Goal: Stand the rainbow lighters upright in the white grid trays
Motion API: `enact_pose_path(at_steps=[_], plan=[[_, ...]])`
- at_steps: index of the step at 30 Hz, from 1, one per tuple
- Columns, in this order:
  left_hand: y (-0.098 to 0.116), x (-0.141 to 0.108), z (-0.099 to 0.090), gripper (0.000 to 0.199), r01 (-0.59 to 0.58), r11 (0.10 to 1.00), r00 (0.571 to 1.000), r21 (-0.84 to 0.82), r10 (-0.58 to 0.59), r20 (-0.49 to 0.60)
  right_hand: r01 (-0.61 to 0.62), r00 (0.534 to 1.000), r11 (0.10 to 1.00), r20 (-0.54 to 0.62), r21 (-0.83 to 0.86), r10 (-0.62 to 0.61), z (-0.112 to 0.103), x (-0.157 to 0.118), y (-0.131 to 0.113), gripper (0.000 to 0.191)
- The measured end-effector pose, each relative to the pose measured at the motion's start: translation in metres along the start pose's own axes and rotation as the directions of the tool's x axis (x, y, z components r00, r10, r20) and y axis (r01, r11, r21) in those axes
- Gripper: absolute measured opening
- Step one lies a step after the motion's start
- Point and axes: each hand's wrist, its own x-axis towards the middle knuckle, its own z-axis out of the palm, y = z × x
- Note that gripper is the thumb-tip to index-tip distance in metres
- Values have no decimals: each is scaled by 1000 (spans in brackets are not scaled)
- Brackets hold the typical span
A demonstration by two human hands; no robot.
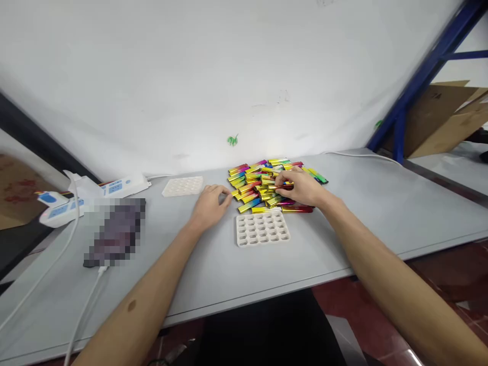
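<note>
A heap of shiny metallic tubes [249, 196], coloured gold, red, green, blue and purple, lies on the table near the wall. My right hand [303, 187] reaches into the heap from the right, its thumb and fingers closing around one of the tubes. At the heap's left edge is my left hand [210, 206], palm down on the table. Its thumb and index finger are curved with a gap between them, and nothing shows in it. Just in front of the heap sits a white tray with rows of oval holes [263, 243].
A second white tray [183, 186] lies farther left by the wall. Power strips [120, 186] with cables stand at the back left. A blurred-out dark device [118, 234] has a white cable plugged in. Cardboard boxes [438, 117] are behind a blue frame [400, 122] at right.
</note>
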Motion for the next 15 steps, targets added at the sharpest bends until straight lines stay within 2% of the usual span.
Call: enact_pose_path(at_steps=[2,4,6,8,11,13,15], plan=[[0,0,0,17,3,1000,1000,-3,-3,2,-12,997,1000,-74,23,14,-1,1,-7,15],[-1,0,0,17,1,1000,1000,-3,-1,2,-59,973,993,-214,104,81,-2,2,-15,22],[-1,0,0,17,-5,1000,1000,-1,5,2,-125,913,954,-345,274,218,-2,4,-22,23],[-1,0,0,16,-5,1000,1000,-1,5,1,-146,847,847,-377,511,373,-1,6,-25,20],[0,0,0,16,6,1000,1000,-6,-6,2,-103,809,566,-262,818,526,1,10,-24,20],[0,0,-1,17,8,1000,1000,-6,-8,3,-116,801,373,-135,921,583,2,12,-23,20],[1,0,-1,17,4,1000,1000,-6,-4,9,-185,785,247,-8,951,619,1,13,-22,16]])
